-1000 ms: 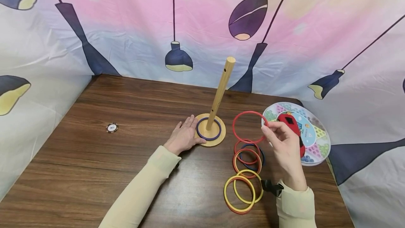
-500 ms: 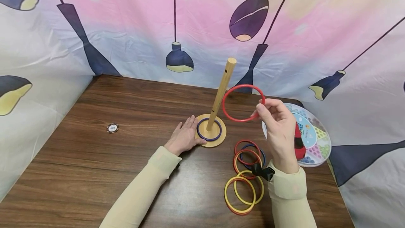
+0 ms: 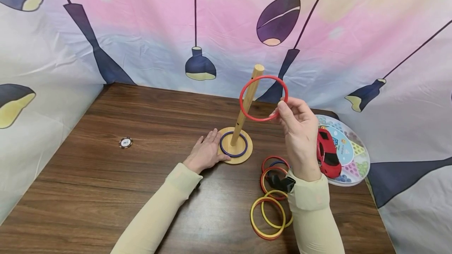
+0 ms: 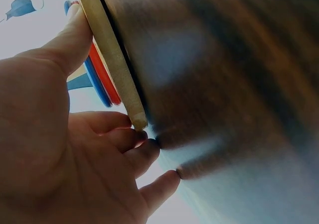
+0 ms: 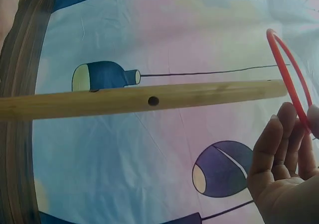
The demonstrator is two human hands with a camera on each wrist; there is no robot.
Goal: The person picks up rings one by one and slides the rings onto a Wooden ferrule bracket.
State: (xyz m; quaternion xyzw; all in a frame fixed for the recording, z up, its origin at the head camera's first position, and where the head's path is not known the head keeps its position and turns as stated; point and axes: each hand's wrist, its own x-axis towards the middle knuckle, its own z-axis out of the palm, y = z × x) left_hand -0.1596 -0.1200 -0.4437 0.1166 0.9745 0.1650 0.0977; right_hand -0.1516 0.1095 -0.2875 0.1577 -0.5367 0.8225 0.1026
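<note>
My right hand (image 3: 300, 138) pinches a red ring (image 3: 264, 120) at its right edge, between thumb and fingers. The ring is raised near the top of a wooden post (image 3: 243, 117), which shows through it in the head view. From the right wrist camera, the ring (image 5: 285, 74) appears by the post's end. The post stands on a round wooden base (image 3: 248, 150). Around its foot lies a blue ring (image 3: 233, 156), and the left wrist view shows a red ring (image 4: 103, 74) under it. My left hand (image 3: 205, 153) rests on the base's left edge, fingers extended, thumb (image 4: 75, 37) over the rim.
Several overlapping rings lie right of the base, among them a yellow-topped pair (image 3: 251, 214) and a red one (image 3: 263, 164). A round printed box (image 3: 356, 167) bears a red toy car (image 3: 328, 154). A poker chip (image 3: 125, 142) lies left. A printed cloth (image 3: 148, 30) hangs behind.
My right hand has raised the red ring up and to the left, from beside the base to in front of the post's upper part. My left hand has stayed at the base.
</note>
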